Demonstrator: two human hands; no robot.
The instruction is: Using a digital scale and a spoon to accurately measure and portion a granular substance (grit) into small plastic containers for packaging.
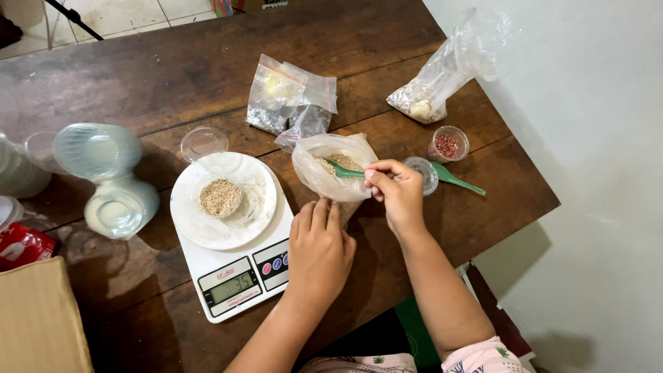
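Both forearms reach up from the lower edge, bare to pink sleeves. The left hand lies palm down, fingers together and pointing away — wrist straight. The right hand sits just beyond it, wrist bent inward, fingertips pinched closed — knuckles up.

A cup of red seeds near a second green spoon.

We see a dark wooden table bearing a white kitchen scale, plastic bags, stacked cups, and a green spoon.
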